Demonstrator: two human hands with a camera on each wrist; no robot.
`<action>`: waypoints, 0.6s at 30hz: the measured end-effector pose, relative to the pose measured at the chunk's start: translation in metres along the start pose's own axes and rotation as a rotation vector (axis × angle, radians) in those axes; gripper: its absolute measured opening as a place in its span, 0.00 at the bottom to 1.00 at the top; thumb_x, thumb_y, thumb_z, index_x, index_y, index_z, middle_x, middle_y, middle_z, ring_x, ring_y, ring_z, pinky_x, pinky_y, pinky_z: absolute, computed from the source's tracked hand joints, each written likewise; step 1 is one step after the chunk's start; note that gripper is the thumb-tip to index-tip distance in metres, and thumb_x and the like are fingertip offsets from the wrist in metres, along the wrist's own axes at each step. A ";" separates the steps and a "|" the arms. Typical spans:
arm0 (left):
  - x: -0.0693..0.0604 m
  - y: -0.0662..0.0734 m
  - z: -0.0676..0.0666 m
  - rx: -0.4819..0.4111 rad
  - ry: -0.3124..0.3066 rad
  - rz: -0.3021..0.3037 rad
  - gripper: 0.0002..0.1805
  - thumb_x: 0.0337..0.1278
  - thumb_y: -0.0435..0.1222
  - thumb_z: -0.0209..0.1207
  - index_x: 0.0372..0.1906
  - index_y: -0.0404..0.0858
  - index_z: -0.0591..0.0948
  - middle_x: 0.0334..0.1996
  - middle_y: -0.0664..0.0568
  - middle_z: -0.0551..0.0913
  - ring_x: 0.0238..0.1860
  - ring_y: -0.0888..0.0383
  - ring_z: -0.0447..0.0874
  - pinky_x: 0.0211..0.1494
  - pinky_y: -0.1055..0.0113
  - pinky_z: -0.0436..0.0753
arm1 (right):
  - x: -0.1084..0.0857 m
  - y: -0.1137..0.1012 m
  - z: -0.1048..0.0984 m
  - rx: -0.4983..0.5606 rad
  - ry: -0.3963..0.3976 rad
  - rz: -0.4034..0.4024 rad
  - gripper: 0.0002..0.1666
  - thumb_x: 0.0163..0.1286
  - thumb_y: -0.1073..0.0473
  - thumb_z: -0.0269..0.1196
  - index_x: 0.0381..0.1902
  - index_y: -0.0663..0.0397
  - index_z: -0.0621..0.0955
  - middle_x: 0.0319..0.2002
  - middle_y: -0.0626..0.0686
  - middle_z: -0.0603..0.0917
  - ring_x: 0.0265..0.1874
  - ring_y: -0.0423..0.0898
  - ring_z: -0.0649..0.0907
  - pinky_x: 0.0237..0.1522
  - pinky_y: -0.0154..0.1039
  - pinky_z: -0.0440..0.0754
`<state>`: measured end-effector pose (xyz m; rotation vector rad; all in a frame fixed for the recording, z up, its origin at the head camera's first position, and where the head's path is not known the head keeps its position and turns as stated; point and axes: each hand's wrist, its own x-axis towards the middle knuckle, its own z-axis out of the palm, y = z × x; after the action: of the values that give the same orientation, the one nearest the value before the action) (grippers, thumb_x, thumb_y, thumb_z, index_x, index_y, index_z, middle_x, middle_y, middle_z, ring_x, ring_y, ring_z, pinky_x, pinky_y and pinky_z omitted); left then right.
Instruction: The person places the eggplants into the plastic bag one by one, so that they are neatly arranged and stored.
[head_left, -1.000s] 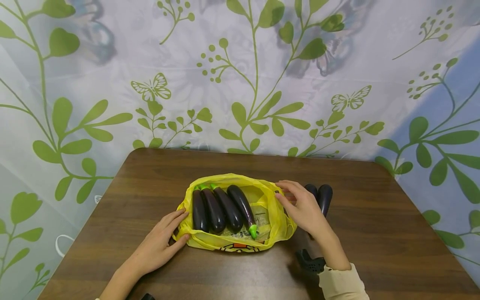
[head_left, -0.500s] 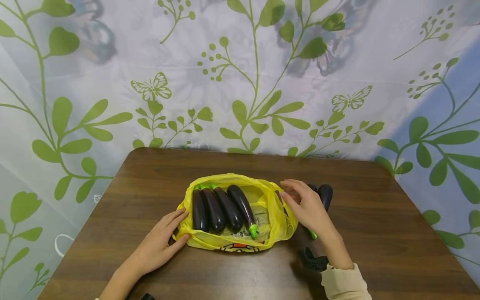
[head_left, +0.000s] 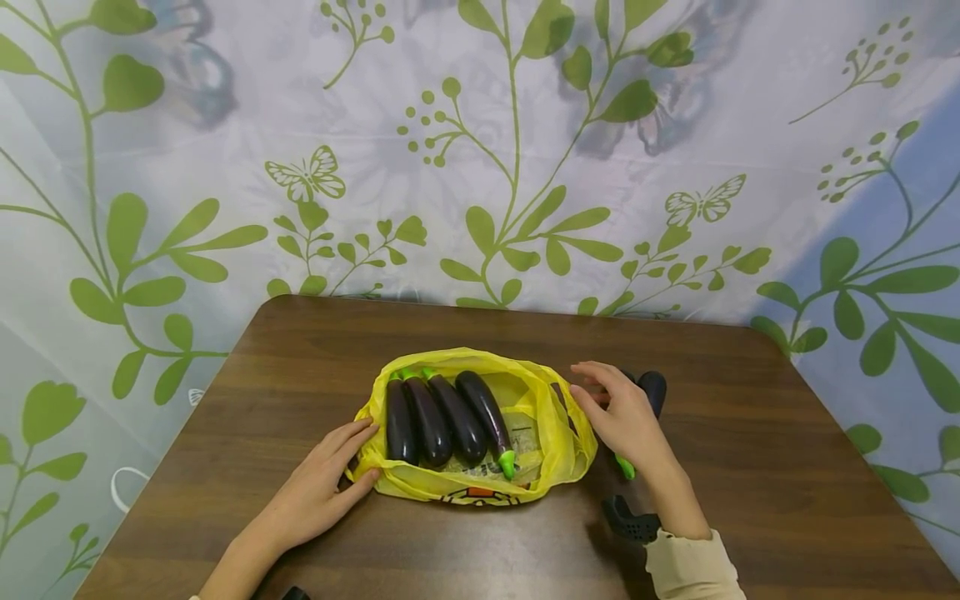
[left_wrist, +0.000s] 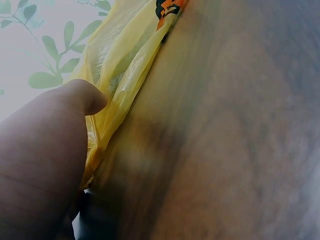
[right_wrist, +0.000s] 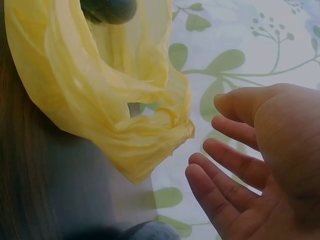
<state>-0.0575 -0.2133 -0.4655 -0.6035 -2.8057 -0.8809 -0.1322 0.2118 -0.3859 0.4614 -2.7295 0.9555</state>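
Note:
A yellow plastic bag (head_left: 555,433) lies on the table with its mouth spread wide. Inside, several dark purple eggplants (head_left: 450,417) lie side by side; the rightmost has its green stem end toward the front. My left hand (head_left: 322,483) rests against the bag's left edge, fingers extended and thumb touching the plastic. Just off the right edge hovers my right hand (head_left: 622,412), fingers relaxed and apart, holding nothing; the right wrist view shows a gap to the bag. Partly hidden behind that hand are more eggplants (head_left: 654,392) on the table, one green stem (head_left: 625,467) showing.
The brown wooden table (head_left: 750,433) reaches back to a leaf-patterned curtain (head_left: 480,167). A black wrist device (head_left: 630,523) sits under the right wrist. A white loop of cord (head_left: 123,487) shows past the table's left edge.
My right hand has let go of the bag's right edge and moved slightly right, away from it. The left hand and the eggplants in the bag stay where they were.

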 end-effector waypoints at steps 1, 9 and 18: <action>0.000 0.000 0.000 0.001 0.000 0.000 0.35 0.73 0.51 0.60 0.77 0.41 0.69 0.74 0.46 0.69 0.74 0.43 0.67 0.71 0.39 0.72 | 0.000 0.001 0.000 -0.003 0.001 0.002 0.21 0.76 0.60 0.64 0.63 0.58 0.81 0.63 0.61 0.81 0.53 0.58 0.85 0.49 0.54 0.88; -0.001 0.000 0.001 0.008 0.005 0.007 0.35 0.73 0.51 0.61 0.76 0.40 0.69 0.74 0.46 0.70 0.74 0.43 0.68 0.70 0.40 0.73 | -0.001 0.008 -0.001 -0.004 0.000 0.021 0.22 0.76 0.57 0.65 0.64 0.57 0.80 0.62 0.61 0.81 0.54 0.58 0.84 0.50 0.54 0.87; 0.000 0.002 0.000 0.008 0.006 0.009 0.35 0.73 0.50 0.61 0.76 0.39 0.69 0.74 0.46 0.70 0.74 0.43 0.67 0.70 0.39 0.73 | -0.002 0.011 -0.004 -0.020 0.016 0.010 0.22 0.77 0.58 0.64 0.64 0.58 0.80 0.61 0.63 0.81 0.52 0.59 0.84 0.49 0.55 0.87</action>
<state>-0.0563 -0.2123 -0.4643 -0.6102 -2.7978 -0.8685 -0.1335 0.2234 -0.3896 0.4357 -2.7269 0.9293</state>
